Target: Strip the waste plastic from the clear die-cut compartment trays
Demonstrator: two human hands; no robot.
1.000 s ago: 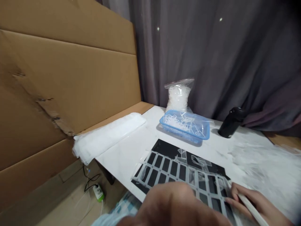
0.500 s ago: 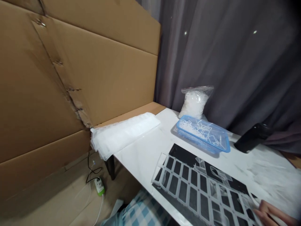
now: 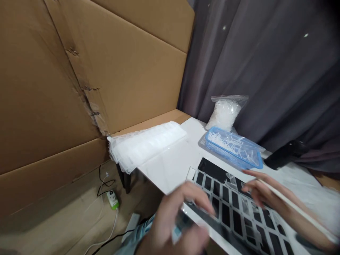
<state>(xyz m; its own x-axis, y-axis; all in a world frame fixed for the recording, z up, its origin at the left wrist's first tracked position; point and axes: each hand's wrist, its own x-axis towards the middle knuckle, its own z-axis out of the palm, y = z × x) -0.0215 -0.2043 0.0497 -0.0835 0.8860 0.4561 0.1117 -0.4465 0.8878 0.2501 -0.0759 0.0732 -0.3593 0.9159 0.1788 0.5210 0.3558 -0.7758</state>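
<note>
A clear plastic grid sheet [image 3: 233, 209] lies on a black mat [image 3: 209, 166] on the white table [image 3: 170, 166]. My left hand [image 3: 177, 219] is blurred by motion at the near left corner of the sheet, its fingers curled over the table's edge; whether they grip anything is unclear. My right hand [image 3: 262, 193] hovers over the middle of the sheet with its fingers reaching left. A long thin white stick [image 3: 292, 207] runs along that hand and forearm and seems to be held in it. Small clear pieces [image 3: 231, 179] lie on the mat just beyond the fingers.
A blue basket [image 3: 255, 163] of clear parts stands behind the mat, with a zip bag of white pieces [image 3: 225, 111] behind it. A black bottle [image 3: 284, 156] lies at the right, a stack of clear sheets [image 3: 146, 145] at the left. Cardboard walls, a grey curtain and a floor power strip [image 3: 113, 200] surround the table.
The view swung left and came partly back. My left hand dropped out of sight and has returned at the sheet's near corner. My right hand has moved up and left over the sheet.
</note>
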